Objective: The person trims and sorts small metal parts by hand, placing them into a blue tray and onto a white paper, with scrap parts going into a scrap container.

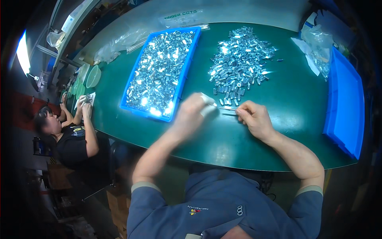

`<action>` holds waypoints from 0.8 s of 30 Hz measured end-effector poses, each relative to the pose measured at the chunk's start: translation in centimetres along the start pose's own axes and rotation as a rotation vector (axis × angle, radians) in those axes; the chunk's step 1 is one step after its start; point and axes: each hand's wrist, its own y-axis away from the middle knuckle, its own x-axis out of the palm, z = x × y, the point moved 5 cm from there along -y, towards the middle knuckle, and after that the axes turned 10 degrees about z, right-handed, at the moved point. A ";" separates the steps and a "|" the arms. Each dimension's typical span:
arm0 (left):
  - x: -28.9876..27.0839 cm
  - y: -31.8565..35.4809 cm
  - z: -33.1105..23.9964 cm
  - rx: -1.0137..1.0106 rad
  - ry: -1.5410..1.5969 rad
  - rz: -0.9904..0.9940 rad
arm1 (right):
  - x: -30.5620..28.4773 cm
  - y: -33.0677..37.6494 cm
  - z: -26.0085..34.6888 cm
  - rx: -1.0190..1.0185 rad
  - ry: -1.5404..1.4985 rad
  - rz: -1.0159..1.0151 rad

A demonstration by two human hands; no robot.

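My right hand [256, 120] pinches a thin metal rod [228, 112] between thumb and fingertips, just above the green table. The rod points left, toward my left hand [192, 114], which is smeared by motion. White finger covers [207, 102] show on the left fingertips; whether they grip anything is too blurred to tell. Just beyond both hands spreads a loose pile of small shiny metal sleeves [238, 59], some lying at its near edge. To the left, a blue tray [176, 104] is filled with similar small metal pieces.
A blue bin [345, 107] stands at the table's right edge, beside clear plastic bags [319, 42]. More plastic packaging [123, 42] lies along the back left. A co-worker [65, 131] sits at the left end, handling small parts near green bowls [94, 76].
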 end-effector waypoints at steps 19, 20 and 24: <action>-1.5 -3.1 3.3 -0.086 -0.340 0.192 | -0.4 -0.5 -0.5 0.071 -0.255 -0.071; -0.6 -2.9 3.2 -0.118 -0.347 0.192 | -0.4 -0.5 -0.6 0.080 -0.259 -0.070; 1.1 -2.8 2.9 -0.107 -0.351 0.155 | -0.3 -0.7 -0.6 0.074 -0.239 -0.056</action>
